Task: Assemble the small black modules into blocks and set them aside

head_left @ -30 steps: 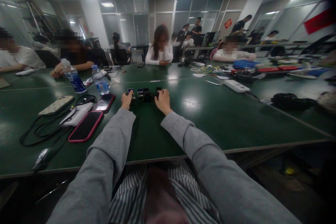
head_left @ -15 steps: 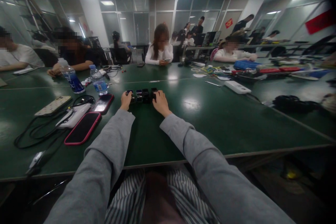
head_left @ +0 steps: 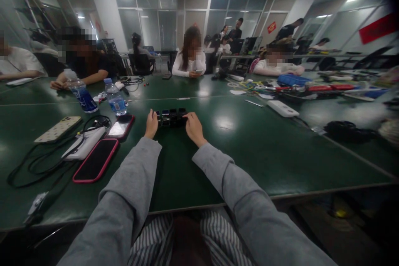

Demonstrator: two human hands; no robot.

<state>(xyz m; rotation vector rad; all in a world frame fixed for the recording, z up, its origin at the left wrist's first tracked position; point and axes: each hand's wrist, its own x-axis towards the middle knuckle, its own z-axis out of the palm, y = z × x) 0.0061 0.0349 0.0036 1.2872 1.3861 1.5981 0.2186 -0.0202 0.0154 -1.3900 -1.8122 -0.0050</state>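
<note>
Several small dark blocks [head_left: 173, 119] with glossy faces stand close together in two rows on the green table [head_left: 249, 149]. My left hand [head_left: 151, 125] is upright at the left end of the rows, its stretched fingers flat along the side of the end blocks. At the right end my right hand [head_left: 194, 128] touches the blocks with an extended index finger. Its other fingers are partly hidden behind the hand. What exactly the blocks are is too small and dark to tell.
To the left lie a pink-edged phone [head_left: 96, 161], another phone [head_left: 121, 126], a patterned phone [head_left: 58, 129] and a white power strip [head_left: 84, 144] with cables. Two bottles [head_left: 116, 99] stand behind. A white device [head_left: 282, 108] lies right. Several people sit across the table.
My left hand has straightened from over the left end block to beside it. My right hand has slid off the top of the right blocks toward their right side.
</note>
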